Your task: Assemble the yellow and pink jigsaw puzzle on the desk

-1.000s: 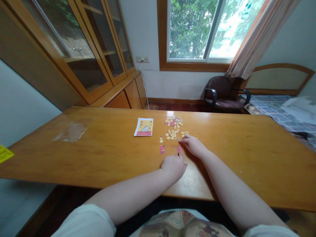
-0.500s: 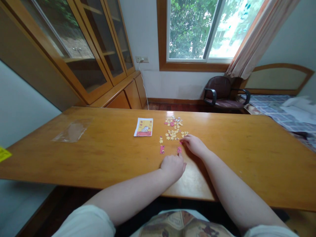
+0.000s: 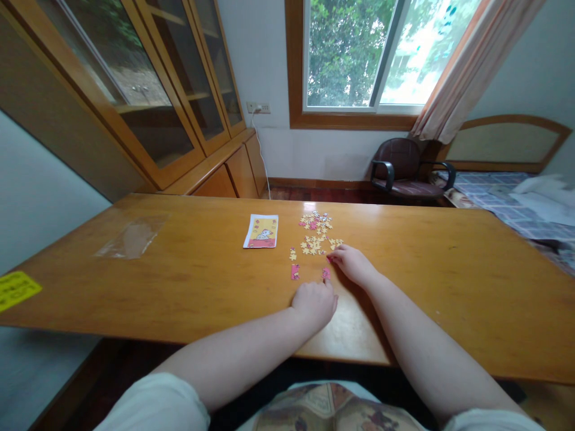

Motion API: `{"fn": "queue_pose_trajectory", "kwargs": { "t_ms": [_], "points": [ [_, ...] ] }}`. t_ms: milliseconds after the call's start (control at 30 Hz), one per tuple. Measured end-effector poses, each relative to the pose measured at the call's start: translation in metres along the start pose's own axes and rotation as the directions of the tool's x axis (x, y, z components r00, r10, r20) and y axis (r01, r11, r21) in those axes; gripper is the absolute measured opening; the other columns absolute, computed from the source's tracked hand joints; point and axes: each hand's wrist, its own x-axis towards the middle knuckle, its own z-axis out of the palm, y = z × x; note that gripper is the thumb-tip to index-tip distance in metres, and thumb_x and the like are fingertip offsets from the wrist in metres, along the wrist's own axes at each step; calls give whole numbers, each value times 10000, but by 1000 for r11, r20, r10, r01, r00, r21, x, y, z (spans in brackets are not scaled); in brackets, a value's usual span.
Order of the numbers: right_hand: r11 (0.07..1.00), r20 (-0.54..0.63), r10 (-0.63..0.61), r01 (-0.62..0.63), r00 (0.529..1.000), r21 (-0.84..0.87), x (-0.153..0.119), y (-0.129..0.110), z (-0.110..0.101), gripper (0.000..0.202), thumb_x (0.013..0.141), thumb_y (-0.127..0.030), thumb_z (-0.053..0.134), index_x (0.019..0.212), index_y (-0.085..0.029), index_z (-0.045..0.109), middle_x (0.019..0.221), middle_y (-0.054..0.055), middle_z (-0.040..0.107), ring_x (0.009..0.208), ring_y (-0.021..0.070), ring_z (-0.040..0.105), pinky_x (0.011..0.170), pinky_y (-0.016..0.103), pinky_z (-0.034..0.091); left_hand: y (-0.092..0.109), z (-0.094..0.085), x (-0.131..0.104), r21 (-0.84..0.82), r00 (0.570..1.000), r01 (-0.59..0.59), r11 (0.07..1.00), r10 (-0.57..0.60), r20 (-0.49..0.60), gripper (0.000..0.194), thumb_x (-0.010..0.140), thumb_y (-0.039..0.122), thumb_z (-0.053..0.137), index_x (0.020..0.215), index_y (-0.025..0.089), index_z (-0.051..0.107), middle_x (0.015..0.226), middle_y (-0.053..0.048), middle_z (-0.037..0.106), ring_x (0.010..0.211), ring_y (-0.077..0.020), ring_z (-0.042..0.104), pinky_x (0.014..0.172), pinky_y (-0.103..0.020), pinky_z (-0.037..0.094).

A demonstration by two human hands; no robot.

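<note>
My left hand rests on the table, its index finger touching the lower edge of a small pink puzzle section; its other fingers are curled, and I cannot make out anything in them. My right hand pinches a small pink puzzle piece just above that section. Left of both hands lie a joined pink section and a few yellow pieces. Beyond them are a group of yellow pieces and a mixed pile of pieces.
A picture card lies left of the pieces on the wooden table. Farther left are a clear plastic bag and a yellow label at the left edge. A chair stands beyond the table.
More of the yellow label shows at the left edge. Both hands have stayed in nearly the same place.
</note>
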Motion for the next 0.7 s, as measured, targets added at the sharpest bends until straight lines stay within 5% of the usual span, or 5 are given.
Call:
{"fn": "queue_pose_trajectory", "kwargs": {
  "t_ms": [233, 500, 700],
  "points": [
    [998, -25, 62, -63, 998, -4, -3, -8, -8, 178, 868, -328, 625, 837, -181, 721, 883, 66, 664, 791, 156, 610, 729, 239, 452, 0, -1, 0, 8, 1000, 0, 1000, 0, -9, 589, 917, 389, 478, 1386, 33, 449, 893, -193, 702, 842, -288, 694, 702, -384, 535],
    [999, -10, -12, 12, 1000, 41, -2, 2, 0, 225, 891, -185, 556, 1021, -238, 732, 980, 54, 665, 863, 153, 623, 802, 242, 454, 0, -3, 0, 0, 1000, -2, 1000, 2, 5, 576, 918, 399, 472, 1371, 42, 468, 897, -189, 700, 856, -287, 692, 699, -374, 528],
    [999, -7, 5, -5, 1000, 39, -2, -3, -3, 189, 876, -159, 564, 926, -208, 739, 944, 57, 673, 865, 157, 624, 782, 236, 457, 0, 3, 0, 16, 1000, 2, 1000, -2, -8, 612, 920, 414, 474, 1402, 42, 428, 881, -189, 696, 848, -276, 691, 698, -359, 520]
  ]
}}
